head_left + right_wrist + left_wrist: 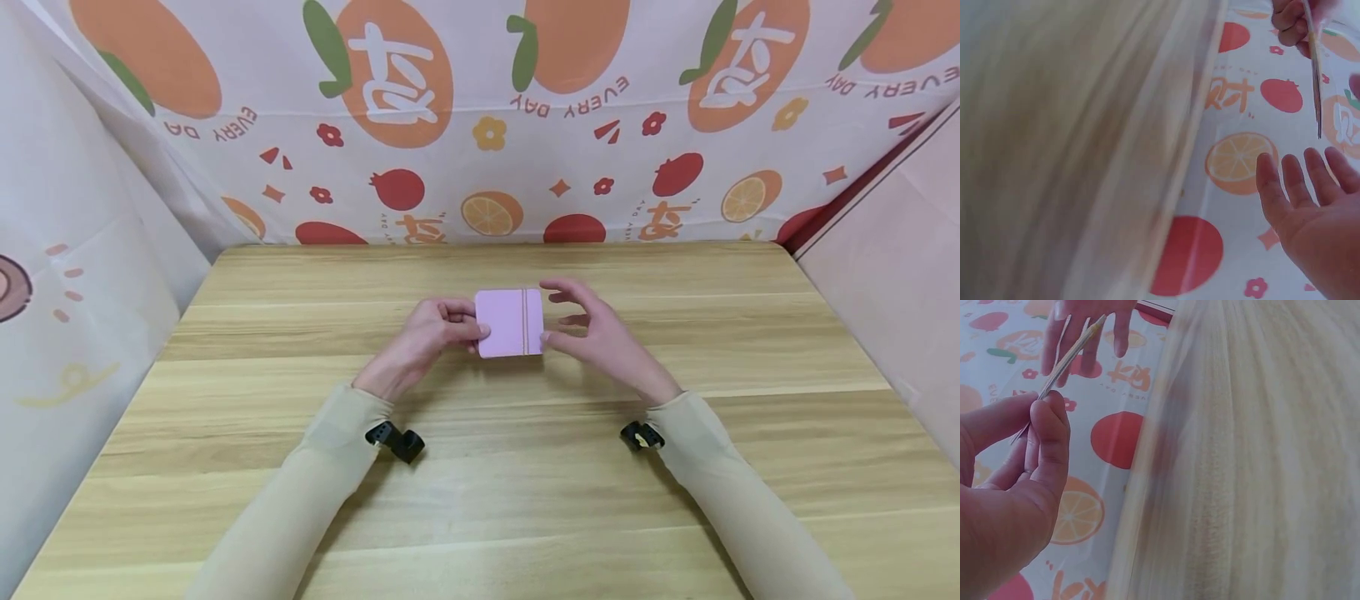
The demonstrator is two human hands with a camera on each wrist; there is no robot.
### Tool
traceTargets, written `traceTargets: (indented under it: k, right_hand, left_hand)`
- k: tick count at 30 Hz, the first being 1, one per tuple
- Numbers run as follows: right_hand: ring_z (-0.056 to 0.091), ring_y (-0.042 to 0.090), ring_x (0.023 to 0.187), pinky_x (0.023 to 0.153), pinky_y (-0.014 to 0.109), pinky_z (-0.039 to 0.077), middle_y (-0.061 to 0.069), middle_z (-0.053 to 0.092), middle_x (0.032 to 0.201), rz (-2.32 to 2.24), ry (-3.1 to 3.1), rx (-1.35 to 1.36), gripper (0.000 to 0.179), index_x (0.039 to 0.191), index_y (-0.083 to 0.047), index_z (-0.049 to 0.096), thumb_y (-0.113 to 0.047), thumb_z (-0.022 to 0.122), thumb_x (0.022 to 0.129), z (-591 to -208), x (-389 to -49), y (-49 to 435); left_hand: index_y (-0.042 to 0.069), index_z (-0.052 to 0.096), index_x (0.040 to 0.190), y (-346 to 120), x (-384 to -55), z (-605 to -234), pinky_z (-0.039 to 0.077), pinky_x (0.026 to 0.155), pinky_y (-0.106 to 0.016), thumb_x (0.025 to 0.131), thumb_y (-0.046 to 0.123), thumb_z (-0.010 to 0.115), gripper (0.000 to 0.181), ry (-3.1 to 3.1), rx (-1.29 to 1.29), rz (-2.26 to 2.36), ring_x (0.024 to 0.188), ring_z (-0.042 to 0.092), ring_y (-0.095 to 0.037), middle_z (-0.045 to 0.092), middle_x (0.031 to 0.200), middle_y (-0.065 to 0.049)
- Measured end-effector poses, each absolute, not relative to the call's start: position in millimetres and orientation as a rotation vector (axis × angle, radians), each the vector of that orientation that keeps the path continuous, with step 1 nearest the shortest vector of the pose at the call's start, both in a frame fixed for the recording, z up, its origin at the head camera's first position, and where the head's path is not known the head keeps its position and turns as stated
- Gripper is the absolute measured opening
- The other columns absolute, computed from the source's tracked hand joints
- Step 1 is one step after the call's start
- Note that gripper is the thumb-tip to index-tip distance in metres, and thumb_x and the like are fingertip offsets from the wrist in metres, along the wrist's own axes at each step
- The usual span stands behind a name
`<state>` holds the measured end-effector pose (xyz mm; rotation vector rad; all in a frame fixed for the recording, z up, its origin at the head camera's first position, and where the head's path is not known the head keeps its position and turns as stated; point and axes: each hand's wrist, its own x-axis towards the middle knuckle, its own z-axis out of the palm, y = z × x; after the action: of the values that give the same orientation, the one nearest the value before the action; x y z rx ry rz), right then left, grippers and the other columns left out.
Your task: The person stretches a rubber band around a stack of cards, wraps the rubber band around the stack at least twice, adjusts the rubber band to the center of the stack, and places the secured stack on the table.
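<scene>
A small square pink notebook (501,323) is held up over the table, with two thin gold lines running down near its right side. My left hand (435,333) pinches its left edge, thumb on the front and fingers behind. In the left wrist view the notebook (1067,359) appears edge-on, as a thin stack of layers. My right hand (592,332) is beside the right edge, fingers spread and thumb tip right at the lower right corner. From the right wrist, that hand (1322,215) shows its palm and extended fingers below the notebook's edge (1316,87).
The wood-grain table (480,500) reaches back to a fruit-printed cloth (487,175). A pale cloth (90,208) hangs at the left and a pinkish panel (892,267) stands at the right. Small black devices (396,442) are strapped at both wrists.
</scene>
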<state>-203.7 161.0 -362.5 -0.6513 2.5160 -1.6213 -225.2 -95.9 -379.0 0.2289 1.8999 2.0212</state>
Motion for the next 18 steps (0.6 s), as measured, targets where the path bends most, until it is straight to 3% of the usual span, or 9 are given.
traceTargets:
  k: [5, 15, 18]
  right_hand:
    - [0.038, 0.028, 0.131, 0.104, 0.055, 0.039, 0.012, 0.037, 0.149, -1.449, 2.583, -0.716, 0.077, 0.148, -0.012, 0.037, -0.008, 0.078, 0.083, -356.8, -200.2, 159.1]
    - [0.039, 0.023, 0.130, 0.099, 0.051, 0.043, -0.005, 0.040, 0.146, -1.361, 2.679, -0.867, 0.070, 0.143, -0.021, 0.046, -0.025, 0.081, 0.083, -377.5, -213.2, 168.2]
    - [0.039, 0.022, 0.129, 0.099, 0.052, 0.042, -0.007, 0.040, 0.146, -1.323, 2.691, -0.909, 0.076, 0.143, -0.022, 0.045, -0.028, 0.085, 0.079, -376.8, -214.2, 169.5]
  left_hand:
    - [-0.010, 0.062, 0.104, -94.7, -224.0, -378.0, 0.051, 0.065, -0.026, 0.085, -0.006, 0.069, 0.020, 1.908, 0.218, 2.006, 0.069, 0.060, -0.014, 0.065, 0.083, -0.007]
    - [-0.011, 0.064, 0.108, -93.3, -223.2, -376.2, 0.052, 0.070, -0.029, 0.084, -0.006, 0.070, 0.025, 1.905, 0.228, 1.958, 0.075, 0.061, -0.015, 0.067, 0.089, -0.011]
    - [-0.010, 0.064, 0.108, -93.9, -223.2, -376.1, 0.052, 0.071, -0.030, 0.085, -0.006, 0.071, 0.025, 1.891, 0.241, 1.959, 0.074, 0.061, -0.015, 0.067, 0.090, -0.011]
